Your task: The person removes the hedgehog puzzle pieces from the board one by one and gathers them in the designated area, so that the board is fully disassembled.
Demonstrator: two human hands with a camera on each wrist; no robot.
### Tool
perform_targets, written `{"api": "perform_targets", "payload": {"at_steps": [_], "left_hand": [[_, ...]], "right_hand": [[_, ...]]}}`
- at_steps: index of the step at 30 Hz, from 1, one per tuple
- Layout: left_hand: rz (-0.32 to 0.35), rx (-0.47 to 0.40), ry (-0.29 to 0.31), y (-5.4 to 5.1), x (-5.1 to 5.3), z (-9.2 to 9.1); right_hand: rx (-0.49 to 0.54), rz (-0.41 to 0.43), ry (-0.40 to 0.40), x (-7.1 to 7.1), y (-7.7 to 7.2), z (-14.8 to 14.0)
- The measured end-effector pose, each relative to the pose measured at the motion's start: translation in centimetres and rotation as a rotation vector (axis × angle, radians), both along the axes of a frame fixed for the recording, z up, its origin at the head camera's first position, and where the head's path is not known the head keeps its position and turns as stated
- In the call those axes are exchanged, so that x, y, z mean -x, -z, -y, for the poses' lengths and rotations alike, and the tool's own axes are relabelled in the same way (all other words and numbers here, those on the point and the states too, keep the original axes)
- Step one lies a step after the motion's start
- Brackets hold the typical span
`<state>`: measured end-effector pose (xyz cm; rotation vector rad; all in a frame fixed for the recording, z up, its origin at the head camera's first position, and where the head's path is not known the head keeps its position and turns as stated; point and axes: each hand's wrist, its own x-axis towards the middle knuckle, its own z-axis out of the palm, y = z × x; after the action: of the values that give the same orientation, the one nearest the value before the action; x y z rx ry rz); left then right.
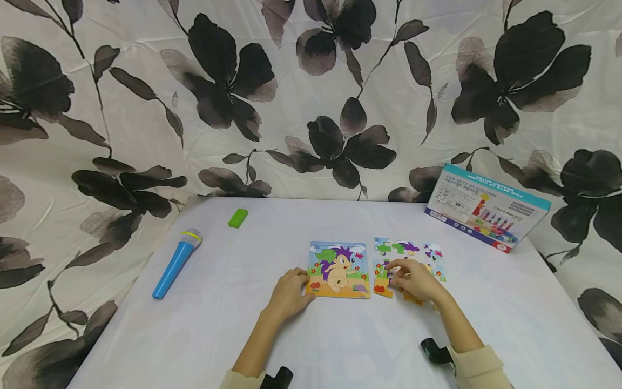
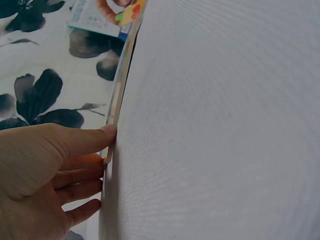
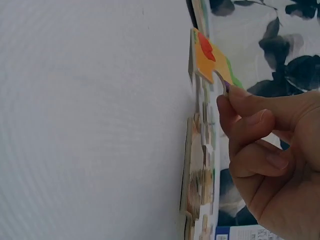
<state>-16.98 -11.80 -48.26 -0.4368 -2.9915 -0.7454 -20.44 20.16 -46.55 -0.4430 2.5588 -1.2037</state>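
Observation:
A square puzzle board (image 1: 338,269) with a hedgehog picture lies flat on the white table. My left hand (image 1: 290,292) holds the board's near left corner; in the left wrist view its thumb is on the front edge (image 2: 118,95). Just right of the board, my right hand (image 1: 416,279) pinches a jigsaw piece (image 1: 383,287), orange with a red shape. In the right wrist view the piece (image 3: 205,54) is tilted up between thumb and index finger. Several loose jigsaw pieces (image 1: 433,253) lie around and beneath that hand, which partly hides them.
A blue toy microphone (image 1: 176,267) lies at the table's left, with a green block (image 1: 238,218) farther back. At the back right a printed box (image 1: 487,209) leans against the floral cloth (image 1: 335,146) behind the table.

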Motion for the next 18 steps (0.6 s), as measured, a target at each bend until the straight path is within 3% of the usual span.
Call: {"api": "perform_targets", "payload": {"at_steps": [7, 18], "left_hand": [[-0.002, -0.001, 0.003, 0.0, 0.0, 0.0], [-0.009, -0.007, 0.006, -0.1, -0.1, 0.0]], "right_hand": [[0.009, 0.071, -0.037, 0.1, -0.2, -0.4], [-0.177, -0.032, 0.010, -0.1, -0.3, 0.8]]}}
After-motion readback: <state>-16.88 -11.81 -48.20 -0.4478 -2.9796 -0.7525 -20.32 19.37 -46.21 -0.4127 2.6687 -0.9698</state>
